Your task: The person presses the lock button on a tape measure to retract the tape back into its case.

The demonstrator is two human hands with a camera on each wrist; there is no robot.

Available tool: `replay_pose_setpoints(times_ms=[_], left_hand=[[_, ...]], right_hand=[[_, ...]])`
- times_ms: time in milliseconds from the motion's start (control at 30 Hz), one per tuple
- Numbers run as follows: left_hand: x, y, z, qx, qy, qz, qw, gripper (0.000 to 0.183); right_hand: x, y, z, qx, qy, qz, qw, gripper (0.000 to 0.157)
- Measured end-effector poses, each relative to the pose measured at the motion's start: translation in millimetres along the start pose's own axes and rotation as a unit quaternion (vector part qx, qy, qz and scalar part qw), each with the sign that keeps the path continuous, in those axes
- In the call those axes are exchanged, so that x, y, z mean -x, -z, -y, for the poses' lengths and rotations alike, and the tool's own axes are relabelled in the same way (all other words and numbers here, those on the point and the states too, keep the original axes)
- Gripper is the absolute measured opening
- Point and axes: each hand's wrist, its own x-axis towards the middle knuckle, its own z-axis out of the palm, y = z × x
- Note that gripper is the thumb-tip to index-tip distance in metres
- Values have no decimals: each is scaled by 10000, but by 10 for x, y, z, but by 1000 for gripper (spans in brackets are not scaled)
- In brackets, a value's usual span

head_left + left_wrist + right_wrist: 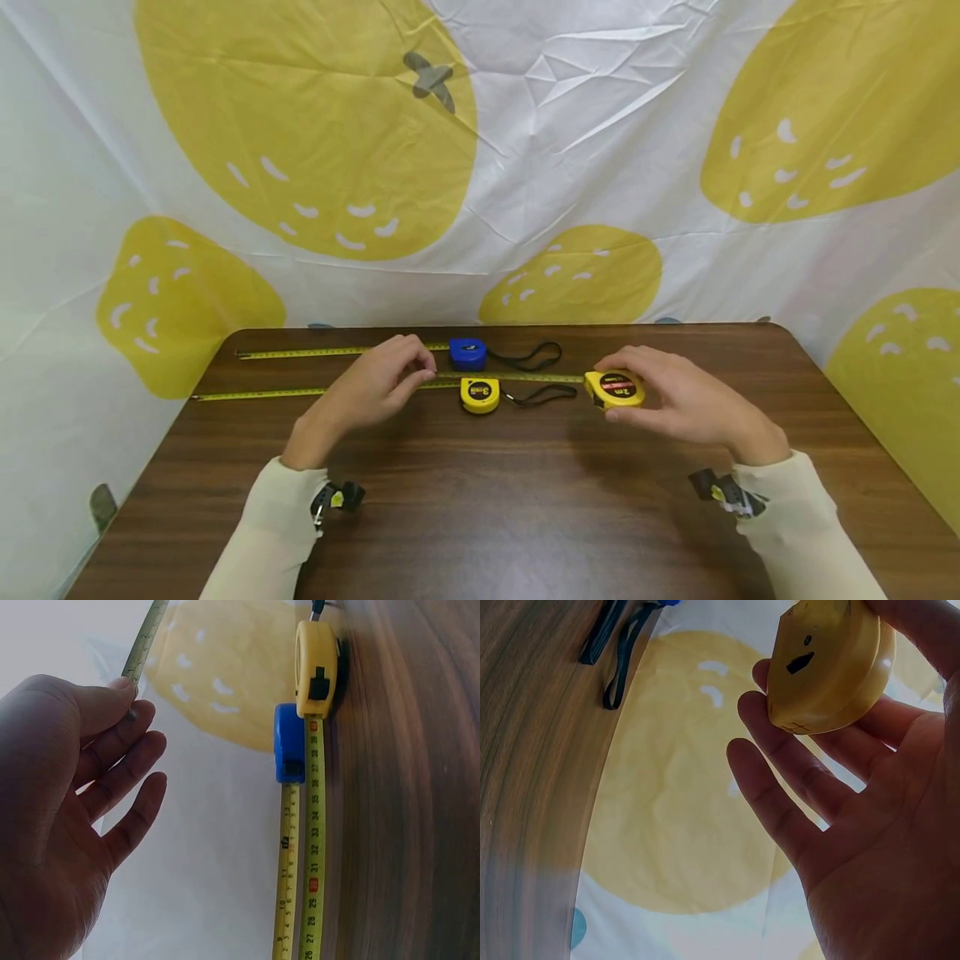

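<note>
My right hand (675,396) grips a yellow 2 m tape measure (617,388) above the right part of the table; its yellow case (829,671) also shows in the right wrist view. From it a blade (532,378) runs left to my left hand (375,385). In the left wrist view, thumb and index finger pinch the end of that blade (145,641). Below the stretched blade lie a blue tape measure (468,354) and a yellow 3 m tape measure (480,395), each with its blade drawn out leftward.
The blue tape's blade (300,353) and the yellow 3 m tape's blade (255,393) lie on the brown wooden table (480,500). Black wrist straps (536,358) trail right from both cases. A lemon-patterned cloth (585,167) hangs behind the table.
</note>
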Motion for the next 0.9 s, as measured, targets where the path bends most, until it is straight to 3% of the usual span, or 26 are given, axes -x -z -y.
replay_pose_setpoints(times_ms=[300,900], left_hand=[[-36,-57,-59,-82,-15,176,9998,3],[-120,-237,-211,1,-451,377,9983,6]], right_hand=[[-53,-55,55,132,103,38,9999,49],[-147,-162,192,99,283,186,9994,48]])
